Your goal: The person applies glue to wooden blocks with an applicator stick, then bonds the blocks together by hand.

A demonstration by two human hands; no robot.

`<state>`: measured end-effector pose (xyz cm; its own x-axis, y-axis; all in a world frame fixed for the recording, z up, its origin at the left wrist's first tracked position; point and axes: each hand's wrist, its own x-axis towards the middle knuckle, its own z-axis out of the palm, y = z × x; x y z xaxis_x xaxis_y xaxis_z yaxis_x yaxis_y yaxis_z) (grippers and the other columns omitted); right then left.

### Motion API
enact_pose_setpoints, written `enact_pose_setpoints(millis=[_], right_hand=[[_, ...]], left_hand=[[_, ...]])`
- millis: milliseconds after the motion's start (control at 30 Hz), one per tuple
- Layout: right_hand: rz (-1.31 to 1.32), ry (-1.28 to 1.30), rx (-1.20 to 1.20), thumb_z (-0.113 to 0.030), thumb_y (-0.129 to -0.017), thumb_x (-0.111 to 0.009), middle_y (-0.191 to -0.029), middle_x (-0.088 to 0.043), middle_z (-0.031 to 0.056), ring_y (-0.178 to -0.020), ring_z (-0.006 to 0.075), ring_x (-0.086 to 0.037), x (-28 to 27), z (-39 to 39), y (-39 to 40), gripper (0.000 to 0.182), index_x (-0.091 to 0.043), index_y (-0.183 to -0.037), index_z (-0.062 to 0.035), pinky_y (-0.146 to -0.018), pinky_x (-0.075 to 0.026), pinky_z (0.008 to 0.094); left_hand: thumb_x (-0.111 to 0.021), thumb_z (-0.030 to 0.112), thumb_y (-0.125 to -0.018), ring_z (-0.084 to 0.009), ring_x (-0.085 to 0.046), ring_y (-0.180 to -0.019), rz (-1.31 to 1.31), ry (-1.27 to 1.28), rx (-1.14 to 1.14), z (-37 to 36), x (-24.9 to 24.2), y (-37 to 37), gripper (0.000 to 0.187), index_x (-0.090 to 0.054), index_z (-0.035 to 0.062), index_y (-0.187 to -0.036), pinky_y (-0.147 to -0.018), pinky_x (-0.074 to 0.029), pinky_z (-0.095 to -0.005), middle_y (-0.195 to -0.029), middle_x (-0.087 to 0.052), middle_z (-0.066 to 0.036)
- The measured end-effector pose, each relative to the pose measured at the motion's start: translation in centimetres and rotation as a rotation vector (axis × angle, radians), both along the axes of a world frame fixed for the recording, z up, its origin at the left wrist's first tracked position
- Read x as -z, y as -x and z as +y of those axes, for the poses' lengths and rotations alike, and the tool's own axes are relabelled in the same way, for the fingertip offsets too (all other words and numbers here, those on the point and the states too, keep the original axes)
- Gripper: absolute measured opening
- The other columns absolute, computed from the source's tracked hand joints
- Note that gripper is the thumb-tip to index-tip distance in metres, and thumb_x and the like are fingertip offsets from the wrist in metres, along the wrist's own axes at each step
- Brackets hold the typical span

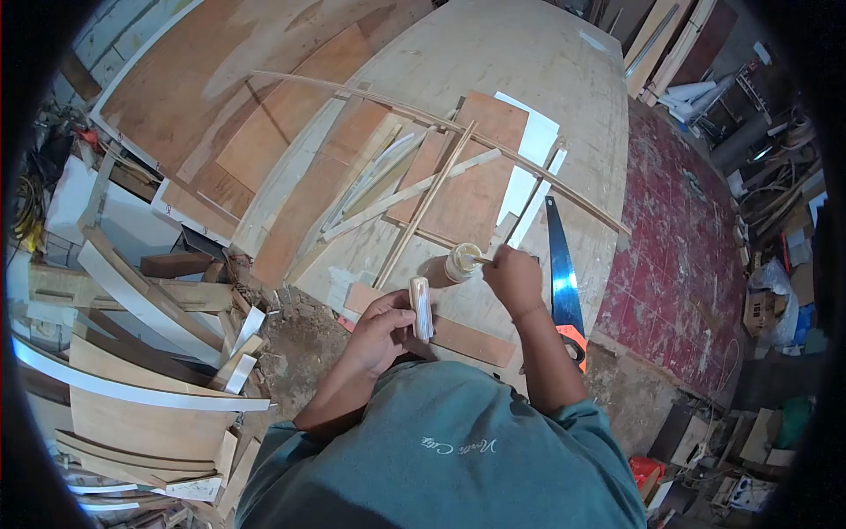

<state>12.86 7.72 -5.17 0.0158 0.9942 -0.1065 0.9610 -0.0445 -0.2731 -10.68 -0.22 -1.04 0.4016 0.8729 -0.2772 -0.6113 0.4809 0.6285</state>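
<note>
My left hand [381,333] is closed around a short wooden piece [421,310] with rounded ends and whitish streaks on its face, held upright near my body. My right hand [513,280] pinches a thin stick [481,259] whose far end goes into an open jar [462,264] of pale, cream-coloured stuff. Whether the stick has bristles is hidden inside the jar. The jar stands on the plywood table, just ahead of and between my hands. A flat wooden strip [471,342] lies close to the table's near edge, beside the wooden piece.
A handsaw [564,264] with an orange handle lies right of my right hand. Long thin strips [432,198] and thin brown boards [489,167] cover the middle of the plywood table [582,115]. Curved wooden parts [150,295] are piled on the left. Red flooring [670,238] lies to the right.
</note>
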Motion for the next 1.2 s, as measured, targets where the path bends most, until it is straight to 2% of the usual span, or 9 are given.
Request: enact_pose_setpoints(millis=[100,167,233,467,700,767,900,967,1200], right_hand=[[0.225,-0.228,0.02,-0.017,-0.078,-0.064,-0.07,-0.066,0.0134,-0.06,0.0257,-0.065,-1.9,-3.4,-1.2,0.015,-0.063,-0.081,-0.0024,-0.059,-0.052,0.0366],[0.788,-0.453,-0.004,-0.007,-0.08,-0.065,-0.069,-0.063,0.0092,-0.055,0.015,-0.06,-2.8,-6.4,-1.5,0.008,-0.061,-0.085,-0.0022,-0.055,-0.048,0.0292],[0.876,-0.412,-0.049,-0.002,-0.081,-0.064,-0.071,-0.06,0.0075,-0.056,0.0096,-0.057,-4.2,-9.6,-1.1,0.01,-0.059,-0.089,-0.0005,-0.053,-0.045,0.0237],[0.86,-0.618,-0.165,-0.003,-0.078,-0.063,-0.065,-0.054,0.0085,-0.052,0.0185,-0.05,-4.0,-12.3,-1.2,0.014,-0.058,-0.09,-0.0004,-0.047,-0.038,0.0295],[0.797,-0.644,-0.128,-0.005,-0.079,-0.063,-0.064,-0.051,0.0067,-0.051,0.0175,-0.047,-3.3,-13.0,-2.5,0.017,-0.057,-0.094,0.0003,-0.049,-0.036,0.0294],[0.941,-0.772,-0.054,-0.006,-0.082,-0.061,-0.066,-0.051,0.0054,-0.053,0.0142,-0.046,-2.7,-13.3,-2.5,0.018,-0.056,-0.097,0.001,-0.05,-0.036,0.0269],[1.041,-0.724,0.008,-0.01,-0.087,-0.058,-0.069,-0.052,0.0054,-0.056,0.0107,-0.044,-3.9,-12.8,-1.6,0.018,-0.054,-0.101,0.0013,-0.052,-0.035,0.0241],[1.264,-0.533,0.054,-0.012,-0.09,-0.056,-0.071,-0.055,0.007,-0.058,0.0096,-0.047,-4.2,-12.6,-1.5,0.018,-0.057,-0.1,0.0021,-0.054,-0.037,0.0234],[1.116,-0.479,-0.047,-0.014,-0.091,-0.055,-0.073,-0.058,0.007,-0.062,0.0118,-0.053,-5.3,-11.3,-1.5,0.019,-0.061,-0.097,0.003,-0.058,-0.042,0.0248]], left_hand=[[-0.053,0.009,-0.086,-0.0174,-0.063,-0.076,0.014,0.043,-0.068,0.4,0.4,0.3,0.031,-0.052,-0.0018,-0.115,-0.071,-0.056,-0.031,-0.089,-0.062,-0.01],[-0.054,0.011,-0.088,-0.0167,-0.063,-0.075,0.039,0.074,-0.113,0.6,0.6,0.1,0.03,-0.052,-0.0011,-0.115,-0.07,-0.056,-0.03,-0.088,-0.062,-0.01],[-0.055,0.013,-0.091,-0.0172,-0.064,-0.076,0.007,0.08,-0.142,0.7,0.8,-0.6,0.028,-0.053,0.0003,-0.116,-0.069,-0.056,-0.0288,-0.089,-0.063,-0.01],[-0.053,0.012,-0.092,-0.019,-0.065,-0.08,-0.19,0.116,0.096,1.4,0.1,-2.5,0.028,-0.053,0.0019,-0.118,-0.066,-0.057,-0.029,-0.094,-0.064,-0.011],[-0.052,0.012,-0.092,-0.0184,-0.065,-0.075,-0.308,0.093,0.206,2.0,-0.4,-3.6,0.03,-0.052,0.0,-0.119,-0.063,-0.057,-0.0262,-0.092,-0.063,-0.013],[-0.052,0.012,-0.092,-0.0183,-0.064,-0.074,-0.326,0.091,0.231,2.1,-0.5,-3.7,0.031,-0.051,-0.0005,-0.12,-0.062,-0.057,-0.0263,-0.092,-0.063,-0.014],[-0.053,0.013,-0.091,-0.019,-0.065,-0.073,-0.337,0.142,0.275,1.9,-0.4,-4.0,0.034,-0.049,-0.002,-0.121,-0.06,-0.056,-0.0265,-0.092,-0.061,-0.016],[-0.054,0.014,-0.091,-0.0194,-0.065,-0.072,-0.344,0.159,0.298,1.9,-0.4,-4.3,0.034,-0.048,-0.0026,-0.121,-0.057,-0.055,-0.0266,-0.093,-0.06,-0.016],[-0.056,0.015,-0.09,-0.0191,-0.066,-0.072,-0.336,0.175,0.353,1.7,-1.0,-4.7,0.039,-0.044,-0.0031,-0.122,-0.058,-0.057,-0.0262,-0.091,-0.061,-0.016]])
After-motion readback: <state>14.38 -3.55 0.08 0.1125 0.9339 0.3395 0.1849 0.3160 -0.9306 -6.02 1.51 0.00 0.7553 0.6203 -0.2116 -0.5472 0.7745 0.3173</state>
